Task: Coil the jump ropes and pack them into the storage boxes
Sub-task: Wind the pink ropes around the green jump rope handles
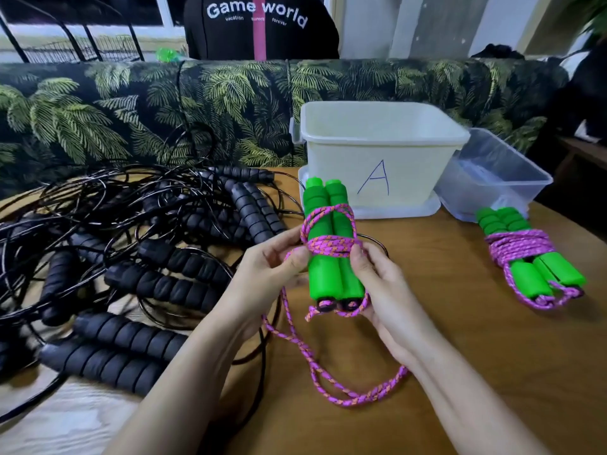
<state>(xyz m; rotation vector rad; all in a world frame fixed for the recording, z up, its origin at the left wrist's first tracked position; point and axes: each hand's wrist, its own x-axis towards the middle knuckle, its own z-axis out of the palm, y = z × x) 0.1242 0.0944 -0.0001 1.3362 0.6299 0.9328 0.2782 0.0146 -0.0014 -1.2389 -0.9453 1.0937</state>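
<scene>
The bright green foam handles (323, 277) look matt and soft; the pink-and-orange braided cord (328, 246) round them is rough woven fibre. The black ribbed foam handles (164, 287) are matt — their thin black cables (98, 188) glossy. The white box marked A (410, 165) is milky plastic, the clear plastic box (512, 188) smooth; the wooden worktop (460, 339) shows grain.

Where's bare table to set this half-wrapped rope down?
Bare table lies between the right hand and the finished bundle, in front of box A; more runs toward the near right edge. The left side is crowded with black jump ropes, and the pink cord tail of the half-wrapped rope trails across the near middle.
</scene>
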